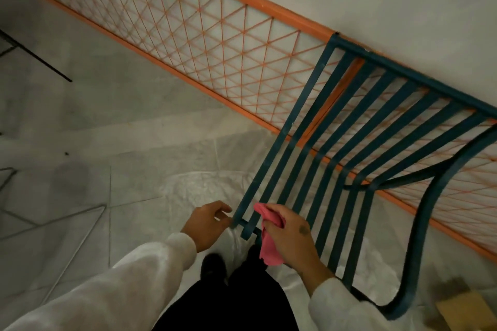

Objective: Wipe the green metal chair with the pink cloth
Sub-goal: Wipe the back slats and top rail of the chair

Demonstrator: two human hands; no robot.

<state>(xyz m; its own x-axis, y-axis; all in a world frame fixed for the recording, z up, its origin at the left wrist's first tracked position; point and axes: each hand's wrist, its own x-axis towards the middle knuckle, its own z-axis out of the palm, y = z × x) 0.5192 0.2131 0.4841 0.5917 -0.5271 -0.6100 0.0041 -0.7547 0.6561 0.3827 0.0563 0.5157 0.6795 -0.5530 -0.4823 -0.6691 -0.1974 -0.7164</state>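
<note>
The green metal chair (pixel 357 126) with long flat slats fills the right half of the head view, leaning toward the wall. My right hand (pixel 291 236) grips the pink cloth (pixel 269 246) at the near ends of the slats; part of the cloth hangs below the fist. My left hand (pixel 205 223) is just left of the outermost slat's near end, fingers loosely curled with the fingertips at the slat's edge; I cannot tell whether they touch it.
An orange frame with a criss-cross mesh (pixel 204 35) leans along the white wall behind the chair. A clear plastic sheet (pixel 193 191) covers the tiled floor. Thin metal rods (pixel 75 247) lie left, a cardboard box (pixel 465 312) bottom right.
</note>
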